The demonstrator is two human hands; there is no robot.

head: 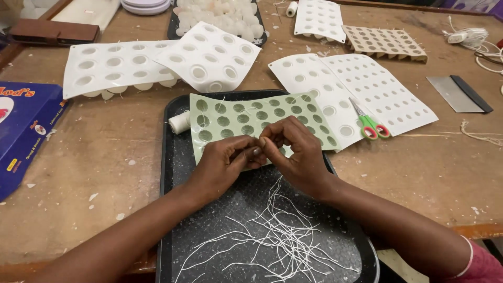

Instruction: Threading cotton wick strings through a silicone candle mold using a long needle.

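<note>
My left hand (pixel 226 160) and my right hand (pixel 296 151) meet fingertip to fingertip over the near edge of a pale green mould sheet (pixel 246 118) with round cavities. Together they pinch a thin white thread piece, mostly hidden between the fingers. The green mould lies on a black speckled tray (pixel 173 173). A loose heap of cut white threads (pixel 277 230) lies on the tray below my hands. A white thread spool (pixel 179 122) rests at the mould's left edge.
White mould sheets lie at the back left (pixel 112 65), centre (pixel 209 55), right (pixel 361 89) and far back (pixel 319 18). Green-and-red scissors (pixel 369 123), a tan mould (pixel 385 42), a metal scraper (pixel 458 93), a blue box (pixel 23 126) and a tray of white pieces (pixel 222 15) surround them.
</note>
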